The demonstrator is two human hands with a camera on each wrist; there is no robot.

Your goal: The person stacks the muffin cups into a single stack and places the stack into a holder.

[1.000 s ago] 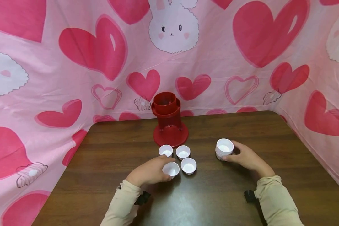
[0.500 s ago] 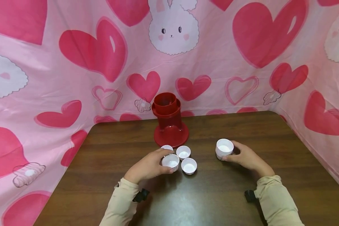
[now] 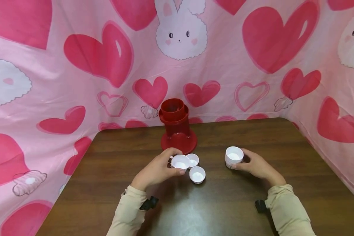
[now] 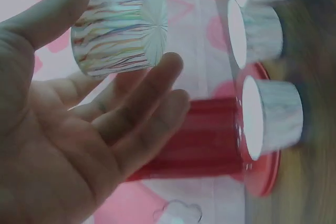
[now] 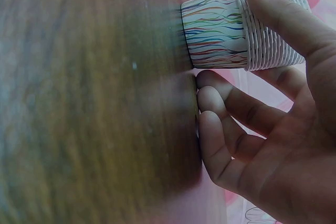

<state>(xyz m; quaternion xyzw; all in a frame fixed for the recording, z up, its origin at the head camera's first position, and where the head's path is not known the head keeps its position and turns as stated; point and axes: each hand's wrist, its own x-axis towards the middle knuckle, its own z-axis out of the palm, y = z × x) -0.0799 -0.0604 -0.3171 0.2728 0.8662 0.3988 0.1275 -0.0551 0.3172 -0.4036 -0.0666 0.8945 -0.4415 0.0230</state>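
Observation:
My left hand (image 3: 157, 168) pinches a white paper baking cup (image 3: 181, 165) between thumb and fingers, raised off the table. Coloured wavy lines on that cup's side show in the left wrist view. Below it, two more cups, one nearer (image 3: 197, 177) and one farther (image 3: 193, 161), stand upright. A third standing cup appears only in the left wrist view; the head view has it mostly hidden behind the hand. At the right, my right hand (image 3: 258, 165) grips a stack of nested baking cups (image 5: 218, 32) standing on the table. Its thumb presses the stacked rims.
A red two-tiered cylinder on a round base (image 3: 178, 142) stands behind the loose cups. The brown wooden table (image 3: 112, 183) reaches back to a pink heart-print cloth (image 3: 224, 39), which also hangs along both sides.
My left hand has lifted its baking cup and moved it away from me, over the back-left standing cup. The right hand and its stack have stayed in place.

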